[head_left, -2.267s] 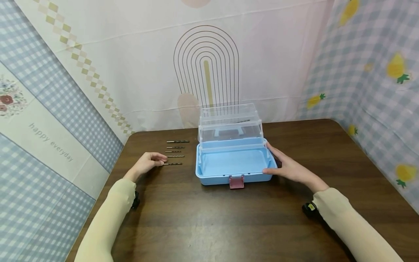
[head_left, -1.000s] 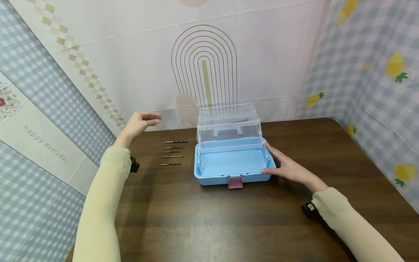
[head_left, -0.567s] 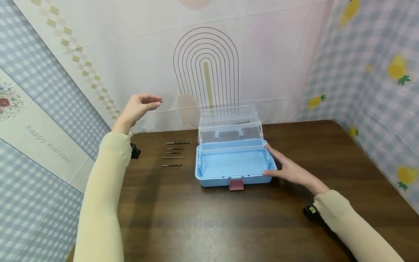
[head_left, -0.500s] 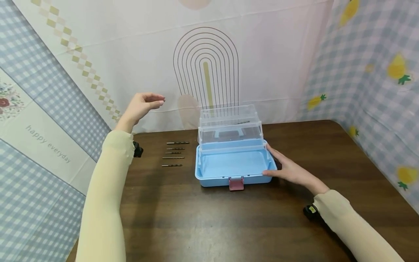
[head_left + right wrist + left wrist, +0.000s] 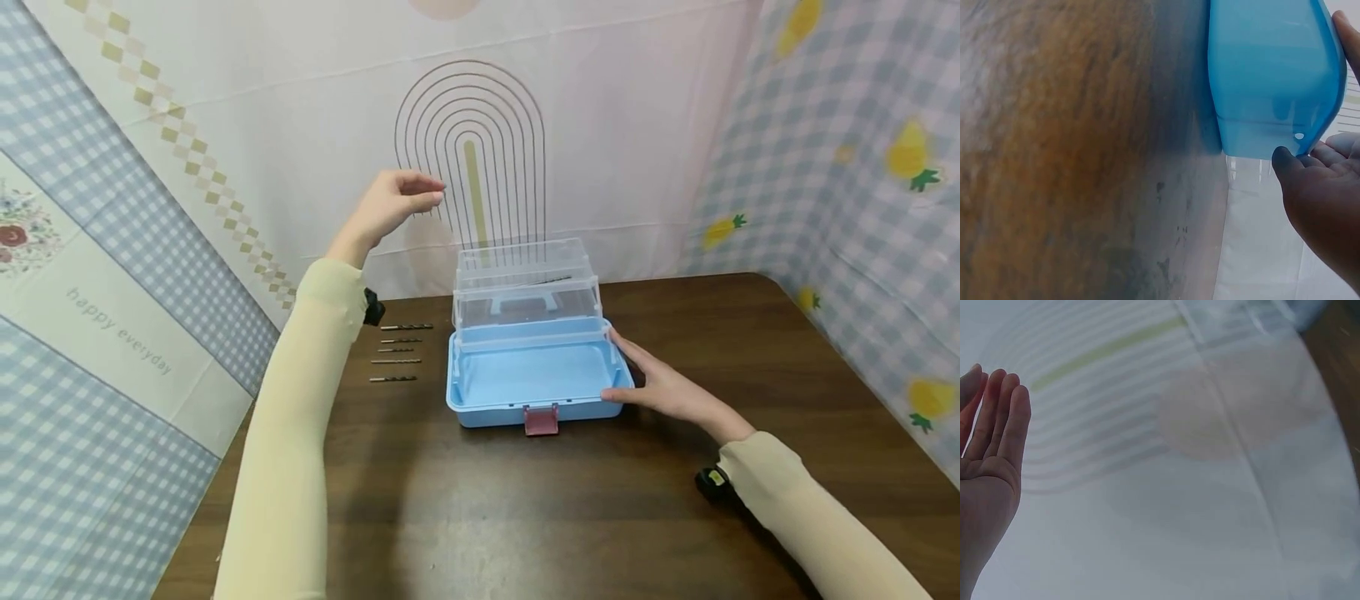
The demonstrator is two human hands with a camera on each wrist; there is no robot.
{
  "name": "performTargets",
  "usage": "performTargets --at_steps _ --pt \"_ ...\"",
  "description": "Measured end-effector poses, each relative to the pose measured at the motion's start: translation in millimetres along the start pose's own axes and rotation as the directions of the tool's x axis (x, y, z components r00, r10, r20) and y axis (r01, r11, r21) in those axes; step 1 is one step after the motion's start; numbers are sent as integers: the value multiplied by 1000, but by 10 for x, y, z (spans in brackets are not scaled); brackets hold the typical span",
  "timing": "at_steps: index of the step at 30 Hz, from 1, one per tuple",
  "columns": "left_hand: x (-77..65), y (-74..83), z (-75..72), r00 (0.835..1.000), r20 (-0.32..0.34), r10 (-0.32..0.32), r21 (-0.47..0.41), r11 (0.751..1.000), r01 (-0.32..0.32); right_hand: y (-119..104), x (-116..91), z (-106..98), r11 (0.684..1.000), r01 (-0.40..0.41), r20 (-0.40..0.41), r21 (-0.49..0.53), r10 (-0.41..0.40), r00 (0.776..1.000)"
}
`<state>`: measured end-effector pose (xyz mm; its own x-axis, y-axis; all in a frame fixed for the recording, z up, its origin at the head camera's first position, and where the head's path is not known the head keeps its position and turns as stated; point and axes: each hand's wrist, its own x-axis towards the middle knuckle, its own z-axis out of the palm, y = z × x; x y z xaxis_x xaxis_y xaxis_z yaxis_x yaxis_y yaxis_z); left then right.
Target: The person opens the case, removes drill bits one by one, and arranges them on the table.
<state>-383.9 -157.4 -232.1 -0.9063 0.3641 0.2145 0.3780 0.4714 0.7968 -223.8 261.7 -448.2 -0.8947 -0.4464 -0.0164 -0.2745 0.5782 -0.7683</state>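
A blue toolbox [image 5: 540, 375] stands open on the table, with its clear tiered trays [image 5: 528, 287] raised at the back. One drill bit [image 5: 557, 280] lies in an upper tray. Several drill bits [image 5: 395, 362] are laid in a row on the table left of the box. My left hand [image 5: 386, 204] is in the air, up and left of the trays, thumb near its fairly straight fingers; nothing shows between them. In the left wrist view the palm [image 5: 988, 481] is bare. My right hand [image 5: 663, 387] holds the toolbox's right end between thumb and fingers.
The brown wooden table [image 5: 487, 517] lies under everything. A white printed cloth [image 5: 622, 125] hangs close behind it, with checked cloth [image 5: 862, 275] at the right. A pinkish latch [image 5: 541, 420] hangs at the box's front.
My left hand has left the lowest drill bits, risen, and swung right toward the raised trays. The bits stay in their row. My right hand keeps its place on the toolbox.
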Motion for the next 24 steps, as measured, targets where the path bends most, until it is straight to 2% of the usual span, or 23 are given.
performTargets --at_steps 7,11,14,20,24 --pt "214 379 223 999 9 47 -107 993 -45 33 -29 -13 1000 -1 3 3 1 1000" --pt "304 471 354 998 10 63 -128 990 -62 42 -28 -29 1000 -6 -7 -1 6 1000" --pt "339 453 439 998 26 59 -98 994 -56 40 -32 -22 1000 -3 -11 -1 3 1000" --pt "346 299 639 995 93 45 29 998 -48 34 -73 -14 1000 -20 -5 0 20 1000" --pt "349 240 808 986 152 63 114 990 -81 28 -93 -36 1000 -19 -13 0 19 1000"
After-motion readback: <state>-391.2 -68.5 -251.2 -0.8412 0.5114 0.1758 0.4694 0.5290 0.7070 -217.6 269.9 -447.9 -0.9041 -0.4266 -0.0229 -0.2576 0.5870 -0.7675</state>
